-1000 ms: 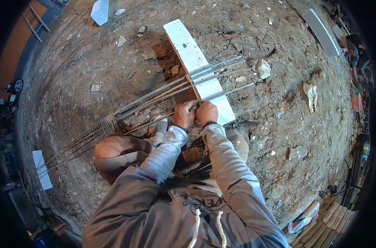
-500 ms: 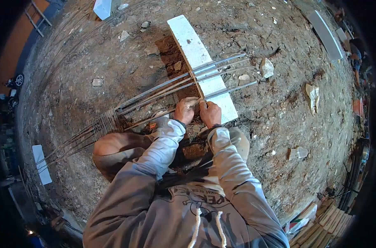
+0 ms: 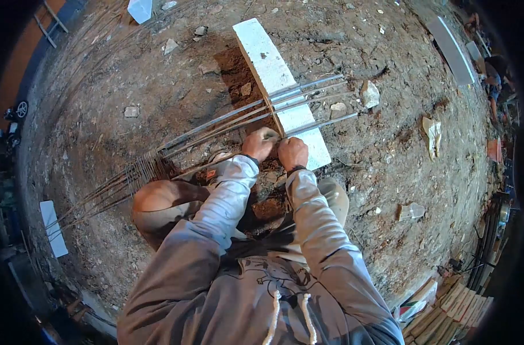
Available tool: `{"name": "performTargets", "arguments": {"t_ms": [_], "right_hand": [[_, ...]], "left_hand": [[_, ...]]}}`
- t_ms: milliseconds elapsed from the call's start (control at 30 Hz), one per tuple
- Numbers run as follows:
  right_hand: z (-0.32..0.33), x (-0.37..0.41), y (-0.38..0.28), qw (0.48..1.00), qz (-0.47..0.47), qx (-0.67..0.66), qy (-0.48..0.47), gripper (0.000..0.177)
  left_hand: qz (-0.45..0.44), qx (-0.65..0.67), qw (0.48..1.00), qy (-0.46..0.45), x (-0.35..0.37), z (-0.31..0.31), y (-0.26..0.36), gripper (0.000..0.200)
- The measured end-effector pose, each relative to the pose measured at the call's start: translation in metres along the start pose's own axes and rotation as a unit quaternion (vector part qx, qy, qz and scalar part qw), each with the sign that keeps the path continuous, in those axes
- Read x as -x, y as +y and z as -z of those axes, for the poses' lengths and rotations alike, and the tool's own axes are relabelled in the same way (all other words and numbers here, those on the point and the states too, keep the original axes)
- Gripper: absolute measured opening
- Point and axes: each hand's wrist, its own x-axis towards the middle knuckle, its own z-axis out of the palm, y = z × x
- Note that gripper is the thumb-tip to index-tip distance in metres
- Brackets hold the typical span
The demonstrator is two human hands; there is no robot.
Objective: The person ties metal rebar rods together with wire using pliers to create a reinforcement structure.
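Several long metal rods [image 3: 216, 122] lie across a white block [image 3: 267, 57] on the ground. A thin square metal stirrup [image 3: 275, 118] crosses the rods along the block's left edge. My left hand [image 3: 260, 144] is closed beside the block, at the rod nearest me; what its fingers pinch is too small to tell. My right hand [image 3: 293, 153] is closed against the stirrup's near corner, knuckles up, its fingertips hidden. A small gap separates the hands. Further left, a bundle of stirrups [image 3: 147, 168] sits around the rods near my knee.
Rough soil with loose stones [image 3: 370, 94] surrounds me. Another white block [image 3: 54, 229] is under the rods' far left end; a third block [image 3: 450, 50] lies upper right. A clear plastic cup [image 3: 411, 211] and crumpled paper [image 3: 432, 137] are right. Stacked wooden strips [image 3: 449, 313] lie lower right.
My left hand's fingers have drawn slightly back from my right hand and curled in. My right hand stays at the stirrup's corner. The rods and block look unmoved.
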Motion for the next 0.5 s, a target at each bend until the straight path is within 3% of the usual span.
{"name": "performTargets", "arguments": {"t_ms": [33,67,133,200,267,300,333,433,467,500], "right_hand": [[0.007,0.003,-0.007,0.999,-0.041,-0.031,0.008,0.030],[0.003,0.003,-0.005,0.999,-0.042,-0.029,0.005,0.030],[-0.013,0.000,0.009,0.977,-0.132,-0.166,-0.018,0.028],[-0.025,0.004,0.020,0.974,-0.127,-0.186,-0.006,0.029],[0.004,0.025,0.000,0.982,-0.059,-0.179,0.032,0.029],[0.012,0.039,-0.004,0.987,0.012,-0.143,0.078,0.024],[0.016,0.049,-0.006,0.987,0.013,-0.141,0.076,0.024],[0.022,0.052,-0.012,0.997,0.030,0.025,-0.063,0.015],[0.023,0.040,-0.015,0.997,0.029,0.027,-0.064,0.015],[0.031,0.024,-0.023,0.984,0.106,0.078,-0.117,0.015]], "left_hand": [[0.014,-0.016,1.000,0.021,-0.002,0.002,0.005,0.032],[0.017,-0.015,1.000,0.021,-0.006,0.003,0.006,0.032],[0.047,-0.107,0.993,-0.030,-0.012,0.005,0.010,0.042],[0.035,-0.144,0.988,-0.042,-0.010,0.003,0.007,0.046],[-0.033,-0.073,0.996,-0.032,-0.015,0.000,-0.004,0.042],[0.003,-0.031,0.997,-0.069,-0.010,0.005,0.008,0.036],[0.005,-0.029,0.997,-0.068,-0.009,0.005,0.007,0.036],[0.030,-0.008,0.997,-0.072,-0.007,0.005,0.011,0.031],[0.032,-0.007,0.997,-0.074,-0.009,0.004,0.007,0.031],[-0.013,-0.024,0.997,-0.069,-0.014,0.002,-0.003,0.029]]}}
